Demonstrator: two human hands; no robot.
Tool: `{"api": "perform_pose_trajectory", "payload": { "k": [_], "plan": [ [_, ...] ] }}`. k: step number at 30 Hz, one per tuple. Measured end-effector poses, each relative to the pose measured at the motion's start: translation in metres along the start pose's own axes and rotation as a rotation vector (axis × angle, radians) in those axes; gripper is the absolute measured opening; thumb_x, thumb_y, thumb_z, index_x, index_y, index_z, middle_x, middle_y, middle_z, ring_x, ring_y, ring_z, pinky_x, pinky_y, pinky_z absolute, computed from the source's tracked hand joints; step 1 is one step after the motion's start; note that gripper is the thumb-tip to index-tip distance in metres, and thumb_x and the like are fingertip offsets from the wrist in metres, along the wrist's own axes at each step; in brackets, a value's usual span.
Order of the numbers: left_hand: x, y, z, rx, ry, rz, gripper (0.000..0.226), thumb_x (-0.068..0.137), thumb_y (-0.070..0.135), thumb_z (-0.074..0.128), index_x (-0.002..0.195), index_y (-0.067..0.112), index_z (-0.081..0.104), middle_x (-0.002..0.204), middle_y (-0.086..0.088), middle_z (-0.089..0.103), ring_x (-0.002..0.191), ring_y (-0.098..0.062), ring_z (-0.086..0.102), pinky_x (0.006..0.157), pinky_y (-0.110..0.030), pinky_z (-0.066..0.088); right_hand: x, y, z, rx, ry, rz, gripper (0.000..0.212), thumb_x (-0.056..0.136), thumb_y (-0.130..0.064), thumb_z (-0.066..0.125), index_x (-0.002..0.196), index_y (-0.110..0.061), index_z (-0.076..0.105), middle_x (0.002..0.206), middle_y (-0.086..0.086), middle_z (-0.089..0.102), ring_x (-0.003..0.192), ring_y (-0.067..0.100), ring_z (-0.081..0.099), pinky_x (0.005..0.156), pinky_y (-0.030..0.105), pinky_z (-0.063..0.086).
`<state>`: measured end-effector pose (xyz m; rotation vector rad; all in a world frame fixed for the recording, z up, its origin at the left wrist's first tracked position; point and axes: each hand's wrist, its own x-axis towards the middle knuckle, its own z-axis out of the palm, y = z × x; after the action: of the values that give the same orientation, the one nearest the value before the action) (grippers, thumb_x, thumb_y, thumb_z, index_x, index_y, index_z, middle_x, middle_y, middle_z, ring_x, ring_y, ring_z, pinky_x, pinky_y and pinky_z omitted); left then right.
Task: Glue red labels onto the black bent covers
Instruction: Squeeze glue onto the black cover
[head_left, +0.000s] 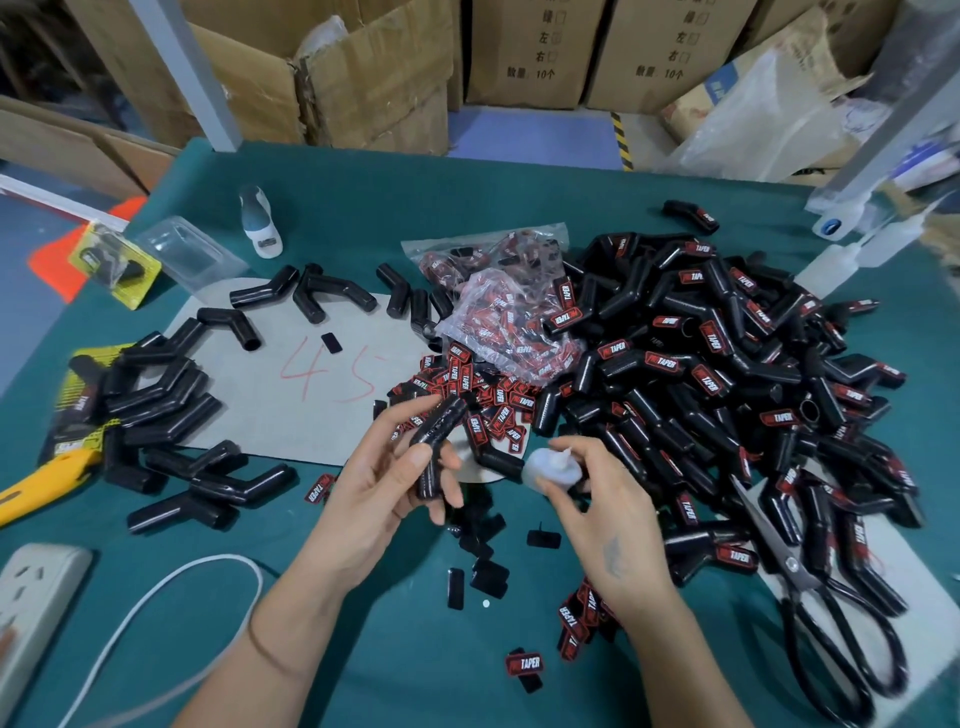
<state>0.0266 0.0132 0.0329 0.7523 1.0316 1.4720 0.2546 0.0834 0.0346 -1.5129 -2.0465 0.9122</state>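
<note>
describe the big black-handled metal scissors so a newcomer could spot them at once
Start at the big heap of black bent plastic covers on the right of the green table. At the heap's near right edge lie the black-handled metal scissors, blades pointing up into it. Nothing else nearby has steel blades and two large loop handles.

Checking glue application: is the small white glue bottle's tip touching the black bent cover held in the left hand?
Apart. The head view shows green table between the glue bottle and the cover.
</note>
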Motion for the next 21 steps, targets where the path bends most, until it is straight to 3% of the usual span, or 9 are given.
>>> {"api": "perform_pose_trajectory", "payload": {
  "k": [3, 5, 8, 9, 11, 14, 17, 21],
  "plan": [
    [0.002, -0.003, -0.002, 0.040, 0.020, 0.007, 0.050, 0.096, 0.029, 0.062, 0.143, 0.014, 0.052, 0.103, -0.016, 0.068, 0.075, -0.024, 0.063, 0.060, -0.029, 0.051, -0.002, 0.000, -0.004, -0.020, -0.027, -0.043, 0.038, 0.093, -0.051, 0.063, 0.128, -0.046, 0.049, 0.114, -0.045, 0.049, 0.108, -0.006, 0.054, 0.085, 0.021, 0.049],
    [0.003, -0.006, -0.004, 0.071, 0.026, 0.028, 0.049, 0.098, 0.025, 0.062, 0.145, 0.013, 0.052, 0.108, -0.016, 0.067, 0.079, -0.023, 0.061, 0.066, -0.029, 0.052, -0.005, 0.002, -0.015, -0.039, -0.010, -0.045, 0.042, 0.093, -0.046, 0.068, 0.127, -0.050, 0.045, 0.119, -0.051, 0.042, 0.106, -0.007, 0.053, 0.086, 0.021, 0.049],
    [0.005, -0.010, -0.009, 0.145, 0.057, 0.055, 0.044, 0.104, 0.016, 0.057, 0.147, 0.018, 0.054, 0.109, -0.015, 0.066, 0.081, -0.022, 0.059, 0.070, -0.029, 0.053, -0.015, 0.004, -0.036, -0.023, 0.091, -0.130, 0.034, 0.090, -0.028, 0.078, 0.106, -0.045, 0.053, 0.111, -0.030, 0.055, 0.092, 0.000, 0.059, 0.073, 0.013, 0.046],
    [0.005, -0.011, -0.010, 0.184, 0.077, 0.061, 0.042, 0.105, 0.015, 0.057, 0.147, 0.022, 0.056, 0.104, -0.013, 0.066, 0.080, -0.021, 0.058, 0.072, -0.029, 0.052, -0.020, -0.001, -0.040, 0.002, 0.048, -0.200, 0.026, 0.091, -0.029, 0.078, 0.099, -0.042, 0.057, 0.104, -0.025, 0.058, 0.087, 0.001, 0.061, 0.069, 0.011, 0.044],
    [0.006, -0.014, -0.011, 0.286, 0.126, 0.074, 0.041, 0.106, 0.018, 0.059, 0.145, 0.030, 0.059, 0.091, -0.009, 0.065, 0.076, -0.020, 0.057, 0.076, -0.028, 0.051, -0.030, -0.015, -0.034, -0.029, -0.214, -0.300, 0.010, 0.091, -0.044, 0.066, 0.096, -0.039, 0.059, 0.100, -0.023, 0.058, 0.083, -0.003, 0.062, 0.067, 0.009, 0.041],
    [0.007, -0.015, -0.011, 0.386, 0.182, 0.117, 0.044, 0.106, 0.014, 0.056, 0.146, 0.032, 0.059, 0.094, -0.015, 0.060, 0.072, -0.017, 0.059, 0.078, -0.024, 0.051, -0.038, -0.020, -0.004, -0.351, -0.515, -0.425, 0.018, 0.102, -0.049, 0.051, 0.118, -0.042, 0.052, 0.118, -0.021, 0.048, 0.104, -0.003, 0.055, 0.078, 0.020, 0.046],
    [0.008, -0.016, -0.012, 0.431, 0.187, 0.127, 0.047, 0.108, 0.004, 0.053, 0.148, 0.029, 0.057, 0.091, -0.013, 0.060, 0.069, -0.016, 0.059, 0.077, -0.020, 0.050, -0.036, -0.026, 0.011, -0.490, -0.589, -0.401, 0.027, 0.108, -0.042, 0.048, 0.134, -0.033, 0.044, 0.128, -0.014, 0.042, 0.123, 0.011, 0.047, 0.088, 0.036, 0.051],
    [0.011, -0.019, -0.007, 0.441, 0.218, 0.137, 0.039, 0.106, -0.004, 0.051, 0.138, 0.018, 0.051, 0.090, -0.007, 0.067, 0.068, -0.015, 0.060, 0.071, -0.022, 0.052, -0.035, -0.026, 0.013, -0.464, -0.603, -0.368, 0.027, 0.108, -0.041, 0.050, 0.133, -0.031, 0.046, 0.127, -0.012, 0.047, 0.125, 0.011, 0.048, 0.093, 0.035, 0.049]
  ]
}}
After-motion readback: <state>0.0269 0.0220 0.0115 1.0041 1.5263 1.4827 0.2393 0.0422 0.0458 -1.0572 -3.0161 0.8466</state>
